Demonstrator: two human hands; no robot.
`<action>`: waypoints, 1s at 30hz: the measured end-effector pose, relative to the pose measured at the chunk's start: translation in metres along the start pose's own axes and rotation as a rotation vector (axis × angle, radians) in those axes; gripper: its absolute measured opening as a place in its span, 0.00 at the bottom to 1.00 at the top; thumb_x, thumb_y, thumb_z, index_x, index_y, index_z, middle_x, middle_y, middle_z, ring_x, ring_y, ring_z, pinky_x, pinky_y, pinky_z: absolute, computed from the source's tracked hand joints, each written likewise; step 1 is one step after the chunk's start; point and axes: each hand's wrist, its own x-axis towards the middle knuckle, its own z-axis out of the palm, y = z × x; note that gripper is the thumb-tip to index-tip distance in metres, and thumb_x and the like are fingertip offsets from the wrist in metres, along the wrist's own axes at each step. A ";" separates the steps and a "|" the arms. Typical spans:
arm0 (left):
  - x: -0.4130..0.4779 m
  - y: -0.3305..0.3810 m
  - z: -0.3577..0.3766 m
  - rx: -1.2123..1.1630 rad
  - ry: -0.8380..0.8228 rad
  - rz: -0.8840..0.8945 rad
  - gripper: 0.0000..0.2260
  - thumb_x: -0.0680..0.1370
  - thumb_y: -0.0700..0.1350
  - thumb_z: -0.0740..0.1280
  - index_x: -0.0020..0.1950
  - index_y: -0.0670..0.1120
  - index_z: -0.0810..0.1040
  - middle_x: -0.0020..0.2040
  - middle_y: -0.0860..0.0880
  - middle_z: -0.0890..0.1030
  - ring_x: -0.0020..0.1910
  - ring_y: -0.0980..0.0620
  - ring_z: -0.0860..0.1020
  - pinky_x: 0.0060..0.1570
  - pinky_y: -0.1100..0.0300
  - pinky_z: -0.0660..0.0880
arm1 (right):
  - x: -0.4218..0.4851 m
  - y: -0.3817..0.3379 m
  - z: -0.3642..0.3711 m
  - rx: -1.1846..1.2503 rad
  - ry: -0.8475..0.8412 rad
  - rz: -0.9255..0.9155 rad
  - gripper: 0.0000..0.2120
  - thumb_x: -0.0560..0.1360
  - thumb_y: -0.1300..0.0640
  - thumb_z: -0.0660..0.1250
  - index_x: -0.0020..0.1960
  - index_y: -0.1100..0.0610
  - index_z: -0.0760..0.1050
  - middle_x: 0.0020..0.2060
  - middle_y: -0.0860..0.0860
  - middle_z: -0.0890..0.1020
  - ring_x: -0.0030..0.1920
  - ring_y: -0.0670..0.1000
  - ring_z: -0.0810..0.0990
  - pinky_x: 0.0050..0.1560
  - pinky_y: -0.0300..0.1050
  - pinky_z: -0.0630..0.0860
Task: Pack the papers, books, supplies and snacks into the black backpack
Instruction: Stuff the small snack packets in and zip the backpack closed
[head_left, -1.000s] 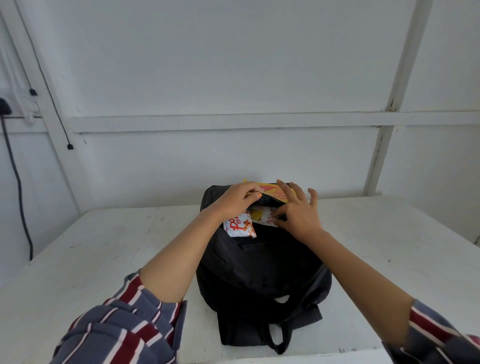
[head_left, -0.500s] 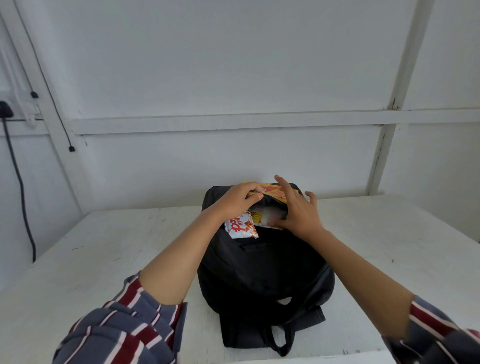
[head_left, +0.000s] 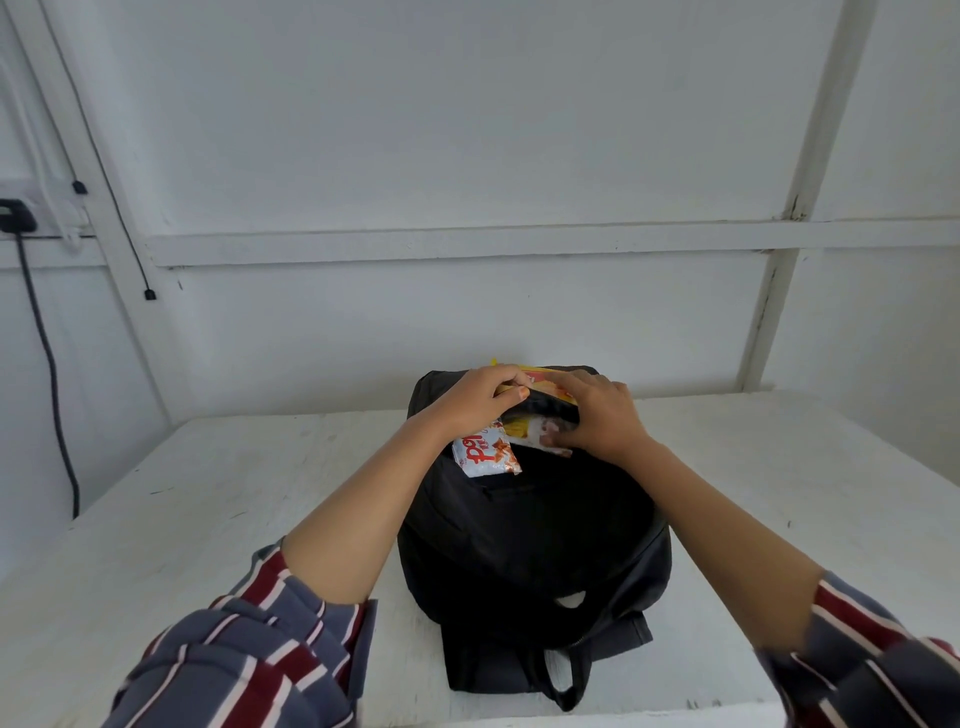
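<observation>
The black backpack (head_left: 530, 525) lies on the white table (head_left: 208, 519), its open top facing the wall. A white and orange snack packet (head_left: 485, 453) sticks out of the opening, with a pale packet (head_left: 530, 434) beside it. A yellow and orange packet (head_left: 545, 382) shows at the far rim. My left hand (head_left: 480, 397) grips the upper rim of the opening at the left. My right hand (head_left: 597, 415) reaches over the opening, fingers curled down onto the pale packet and the rim; whether it pinches either is hidden.
The white wall with beams stands just behind the backpack. A black cable (head_left: 49, 364) hangs from a socket at the far left. The backpack's straps (head_left: 561, 675) lie near the table's front edge.
My right hand has closed down over the opening, fingers curling onto the pale packet. The left hand keeps its grip on the rim. The camera has shifted slightly.
</observation>
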 end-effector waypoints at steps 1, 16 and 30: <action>0.000 0.000 0.000 0.000 -0.002 -0.004 0.10 0.81 0.44 0.60 0.59 0.44 0.76 0.55 0.49 0.78 0.55 0.52 0.76 0.52 0.64 0.70 | -0.001 0.002 -0.002 0.025 -0.044 -0.012 0.38 0.66 0.44 0.74 0.71 0.46 0.62 0.68 0.49 0.68 0.66 0.54 0.66 0.63 0.49 0.60; 0.007 0.000 0.003 0.032 0.199 -0.215 0.19 0.81 0.47 0.60 0.72 0.47 0.64 0.71 0.46 0.66 0.70 0.47 0.65 0.63 0.56 0.64 | 0.003 0.027 -0.021 0.768 -0.354 0.296 0.33 0.71 0.56 0.72 0.72 0.52 0.63 0.64 0.54 0.72 0.62 0.53 0.73 0.64 0.50 0.71; 0.008 0.005 0.008 -0.066 0.273 -0.272 0.16 0.80 0.43 0.61 0.68 0.43 0.72 0.66 0.44 0.74 0.64 0.48 0.73 0.57 0.61 0.68 | 0.002 0.033 -0.016 0.723 -0.172 0.174 0.27 0.67 0.56 0.76 0.64 0.53 0.74 0.70 0.58 0.65 0.71 0.56 0.65 0.70 0.56 0.64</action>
